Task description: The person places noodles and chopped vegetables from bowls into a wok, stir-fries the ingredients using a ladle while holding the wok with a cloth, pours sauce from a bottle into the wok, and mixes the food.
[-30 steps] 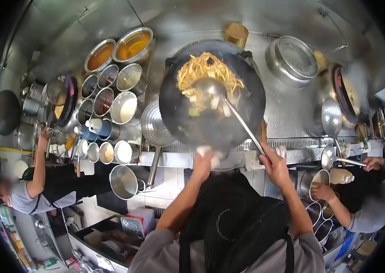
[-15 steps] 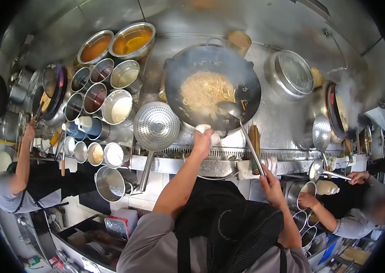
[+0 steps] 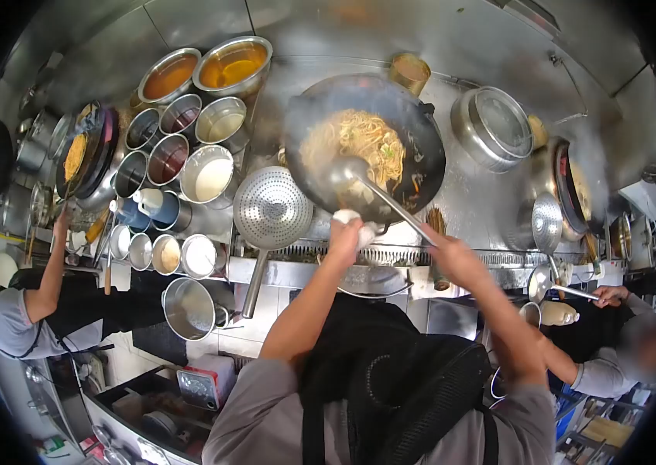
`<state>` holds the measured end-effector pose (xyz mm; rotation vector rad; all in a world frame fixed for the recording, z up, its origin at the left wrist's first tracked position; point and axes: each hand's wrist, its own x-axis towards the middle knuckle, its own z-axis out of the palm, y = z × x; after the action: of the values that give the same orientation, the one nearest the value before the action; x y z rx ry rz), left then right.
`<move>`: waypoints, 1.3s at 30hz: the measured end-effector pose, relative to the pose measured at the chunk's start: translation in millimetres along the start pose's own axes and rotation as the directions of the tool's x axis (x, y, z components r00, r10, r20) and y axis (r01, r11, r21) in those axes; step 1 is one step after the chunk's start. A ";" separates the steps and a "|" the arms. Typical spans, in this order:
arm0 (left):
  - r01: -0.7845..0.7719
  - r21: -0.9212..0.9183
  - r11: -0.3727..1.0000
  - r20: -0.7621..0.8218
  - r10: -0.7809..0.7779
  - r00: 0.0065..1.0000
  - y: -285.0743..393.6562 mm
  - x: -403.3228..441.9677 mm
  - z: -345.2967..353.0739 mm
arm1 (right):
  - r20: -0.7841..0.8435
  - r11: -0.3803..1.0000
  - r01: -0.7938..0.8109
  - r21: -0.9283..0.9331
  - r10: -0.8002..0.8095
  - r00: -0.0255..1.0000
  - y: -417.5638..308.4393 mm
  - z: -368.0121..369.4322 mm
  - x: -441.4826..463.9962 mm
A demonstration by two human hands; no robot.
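Now, left hand: closed, fingers and thumb pinching a crumpled white cloth at the near rim of the wok.
Right hand: closed around the handle of the ladle, its exact finger placement blurred; it sits higher and farther forward than in the preceding frame, when it hung near the counter's front edge.
Ladle: reaches forward and left from the right hand, its bowl now against the left part of the noodles, having crossed from the wok's right side.
Noodles: steaming in the wok, beyond both hands, gathered higher and showing more clearly through thinner steam than before.
Left of the left hand: a perforated strainer, its handle pointing toward the person; farther left, metal containers of sauces and seasonings.
Beside the right hand: a bundled brush, now partly hidden by the hand.
Beyond the right hand: a lidded pot on the steel counter.
Far right: a co-worker's hand grips a second ladle, while the forearm of the wearer now covers the co-worker's other hand.
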<state>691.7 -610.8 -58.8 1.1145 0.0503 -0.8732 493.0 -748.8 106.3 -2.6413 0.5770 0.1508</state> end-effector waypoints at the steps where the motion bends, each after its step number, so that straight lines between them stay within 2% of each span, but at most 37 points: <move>1: 0.042 -0.014 0.999 0.002 -0.042 0.999 10.5 -26.4 -10.3 | 0.092 0.997 -0.037 -0.071 0.044 0.995 2.8 -31.9 -17.9; 3: 0.079 -0.031 0.996 -0.001 -0.079 0.997 20.4 -51.5 -9.8 | 0.111 0.980 -0.003 -0.199 0.026 0.993 25.8 -68.5 -40.8; 4: 0.046 0.027 0.999 -0.003 -0.046 0.999 19.7 -61.3 -8.6 | 0.116 0.982 -0.006 -0.189 0.028 0.993 25.2 -65.4 -37.3; 6: 0.038 0.109 0.993 -0.044 -0.033 0.998 3.5 -51.6 -11.2 | -0.031 0.949 -0.090 -0.303 0.085 0.996 14.7 -51.1 -20.2; 7: 0.057 0.121 0.991 -0.053 -0.051 0.997 0.2 -41.3 -10.6 | -0.017 0.953 -0.096 -0.288 0.095 0.995 15.1 -25.7 -12.0; 9: 0.010 0.125 0.992 0.075 -0.019 0.997 -4.1 -28.9 -7.2 | -0.102 0.984 -0.039 -0.176 0.021 0.995 16.3 23.8 5.2; 10: 0.000 0.100 0.995 0.002 -0.001 1.000 -14.4 -47.5 -9.9 | -0.076 0.982 -0.024 -0.189 0.010 0.997 18.6 19.8 -5.1; 12: 0.019 0.096 0.995 0.021 -0.021 1.000 -24.9 -94.9 -31.0 | -0.031 0.977 -0.020 -0.213 0.014 0.999 7.1 -22.9 -42.0; 13: -0.009 0.113 0.994 0.041 0.004 0.999 -3.7 -128.0 -19.3 | -0.053 0.978 -0.030 -0.206 0.019 0.998 14.4 -40.2 -46.9; 15: -0.043 0.126 0.991 -0.020 0.046 0.999 2.5 -144.7 -16.8 | 0.046 0.941 -0.072 -0.331 0.093 0.995 24.9 -60.3 -55.8; 16: -0.002 0.142 0.990 -0.024 0.005 1.000 1.3 -139.6 -20.6 | -0.020 0.943 -0.139 -0.302 0.139 0.990 15.0 -58.8 -50.0; 17: 0.030 0.157 0.987 -0.025 -0.026 0.999 4.7 -115.4 -20.2 | -0.009 0.948 -0.144 -0.285 0.148 0.989 14.2 -40.6 -33.4; 19: 0.015 0.083 0.996 0.156 -0.027 0.987 16.5 -61.6 -20.8 | -0.138 0.970 -0.037 -0.240 0.004 0.990 19.4 11.6 -11.7; 22: 0.052 0.156 0.986 0.068 -0.063 0.996 6.2 -77.9 -16.1 | -0.064 0.990 0.021 -0.142 -0.030 0.997 15.9 6.8 -31.8; 23: 0.064 0.105 0.992 -0.016 -0.063 0.998 1.6 -106.9 -10.8 | -0.093 0.989 0.013 -0.147 -0.026 0.995 21.9 -13.3 -40.5; 24: 0.067 0.070 0.995 0.044 -0.070 0.997 1.6 -128.7 -14.9 | -0.016 0.974 -0.029 -0.225 0.026 1.000 28.3 -37.7 -57.2; 25: -0.044 0.108 0.993 0.091 0.035 0.995 5.6 -142.3 -9.7 | 0.064 0.951 -0.062 -0.302 0.085 0.994 31.8 -54.2 -67.6; 27: 0.013 0.082 0.997 -0.030 -0.011 0.999 -0.7 -127.4 -11.6 | 0.100 0.940 -0.118 -0.320 0.158 0.982 35.3 -50.3 -54.3; 29: 0.046 0.022 0.999 -0.028 -0.046 0.999 3.8 -74.3 -3.5 | -0.078 0.956 -0.057 -0.287 0.036 0.996 30.1 -19.9 -24.6; 31: 0.047 0.065 0.997 0.161 -0.057 0.985 3.8 -30.6 -11.3 | -0.003 0.969 -0.049 -0.243 0.050 0.999 9.8 -3.6 -23.2; 32: 0.004 0.061 0.998 0.098 -0.010 0.995 -2.6 -44.1 -9.9 | 0.044 0.978 -0.066 -0.200 0.076 0.996 4.8 -4.7 -21.7; 33: -0.042 0.059 0.997 0.045 0.039 0.998 -13.2 -66.9 -10.8 | 0.019 0.975 -0.068 -0.211 0.074 0.997 7.6 -20.6 -30.9; 34: 0.031 0.104 0.994 0.026 -0.034 0.999 -9.8 -97.2 -10.6 | 0.046 0.967 -0.073 -0.243 0.087 0.995 13.6 -41.6 -52.3; 35: 0.030 0.107 0.994 0.012 -0.032 0.999 -0.6 -126.2 -4.2 | 0.071 0.959 -0.080 -0.271 0.103 0.992 21.4 -54.0 -63.1; 37: -0.055 0.126 0.990 0.004 0.055 0.998 5.4 -134.8 3.6 | -0.008 0.947 -0.107 -0.302 0.109 0.994 43.8 -61.4 -52.3; 38: -0.029 0.118 0.993 0.002 0.029 1.000 3.7 -123.8 2.1 | -0.052 0.939 -0.132 -0.319 0.122 0.991 49.2 -55.1 -52.4; 39: -0.008 0.108 0.994 0.001 0.008 1.000 8.2 -96.1 3.6 | -0.028 0.940 -0.127 -0.316 0.124 0.992 43.9 -39.9 -40.7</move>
<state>630.4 -556.2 -8.1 1.2145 -0.0015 -0.8768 438.2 -786.9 133.1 -2.9146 0.7831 0.2944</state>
